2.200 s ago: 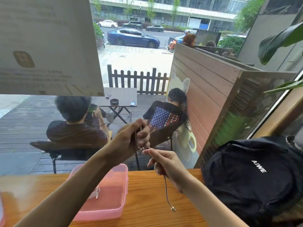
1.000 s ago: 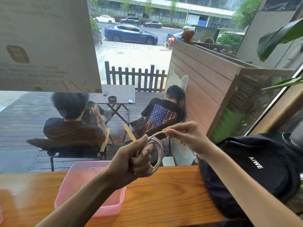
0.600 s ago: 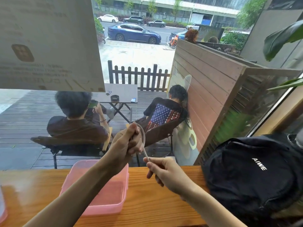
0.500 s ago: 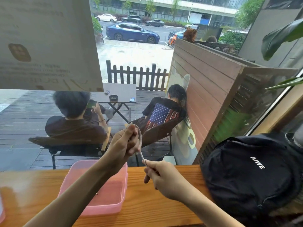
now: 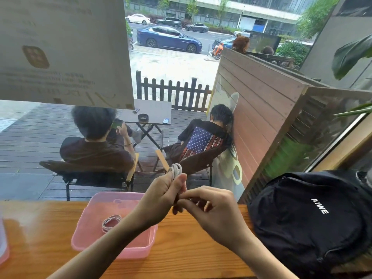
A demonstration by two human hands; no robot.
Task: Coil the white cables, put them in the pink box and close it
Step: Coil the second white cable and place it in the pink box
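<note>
My left hand (image 5: 161,195) is raised above the wooden counter and grips a small coil of white cable (image 5: 176,170), whose loops stick up above my thumb. My right hand (image 5: 209,206) sits right against it and pinches the cable's loose end just below the left thumb. The open pink box (image 5: 114,253) stands on the counter under my left forearm. A second coiled white cable (image 5: 110,221) lies on the box's floor. The box's lid is not clearly in view.
A black backpack (image 5: 310,218) fills the counter's right side, close to my right arm. The counter (image 5: 40,238) runs along a window; two people sit on chairs outside. A pale object (image 5: 3,244) shows at the left edge.
The dangling cable end has been wound up into the coil. My right hand circled up and over, then came in against my left hand. The coil is now smaller and tighter.
</note>
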